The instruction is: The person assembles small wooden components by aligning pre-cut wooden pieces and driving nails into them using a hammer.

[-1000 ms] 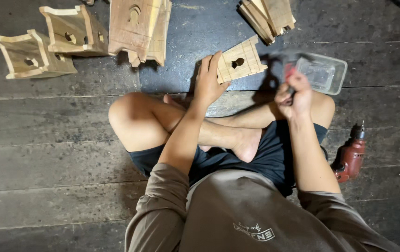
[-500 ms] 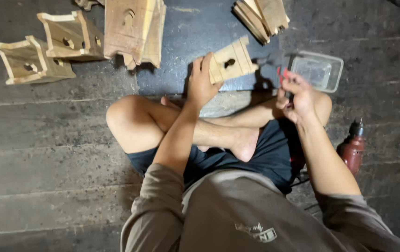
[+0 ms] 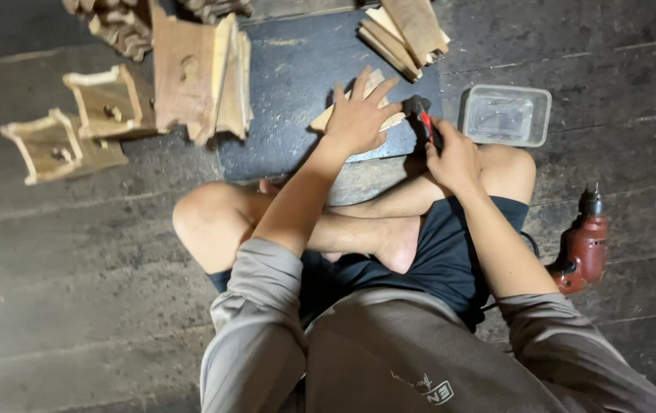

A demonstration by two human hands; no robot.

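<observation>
Person sits cross-legged on dark plank floor [image 3: 76, 306], head cam looking down. Left hand [image 3: 358, 115] lies flat on a small wood piece [image 3: 326, 119], fingers spread apart, palm pressing it down onto a dark blue mat [image 3: 290, 69] just in front of the legs; most of the piece is hidden under the hand, only edges show. Right hand [image 3: 454, 157] is wrapped round a red-and-black tool [image 3: 422, 118], fingers closed on its grip, tool tip right at the wood piece's right edge next to the left hand; can't tell if tip touches wood. Clear plastic tub [image 3: 508, 115] sits just right of the tool, on the floor. Red drill [image 3: 584, 245] lies on the floor by the right knee, well apart from both hands. Stack of wood slats [image 3: 404, 30] at the mat's far edge. Further left, a tall wooden box [image 3: 198, 76] w/ a hole in its face stands on the mat's left edge, and two small open wooden boxes [image 3: 76, 130] lie on the floor beyond it. More wooden parts at top left, too dark to tell. Grey sleeves, dark shorts, bare feet tucked under.
</observation>
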